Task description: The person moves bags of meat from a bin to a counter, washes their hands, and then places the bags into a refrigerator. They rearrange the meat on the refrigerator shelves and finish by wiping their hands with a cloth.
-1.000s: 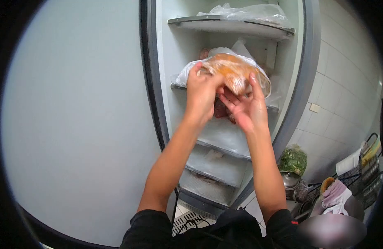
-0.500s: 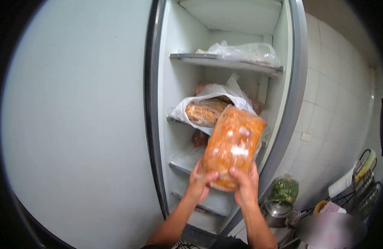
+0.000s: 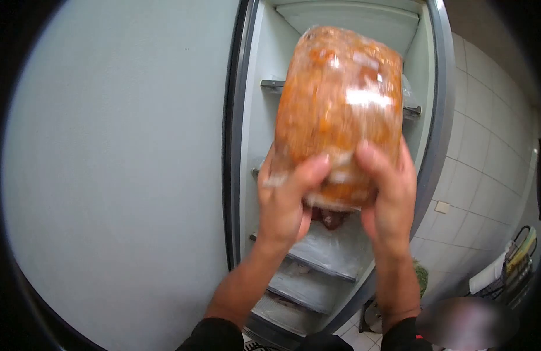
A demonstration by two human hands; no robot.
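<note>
Facing refrigerator shelves, a plastic-wrapped package is clasped by left hand and right hand, fingers half-curled, seemingly for balance.

A tall fridge stands open, its pale inner walls crossed by several shelves. A broad grey door panel fills the left side. To the right, white tiles cover the wall, which bears a small cream square. Light tiles also line the floor.
</note>
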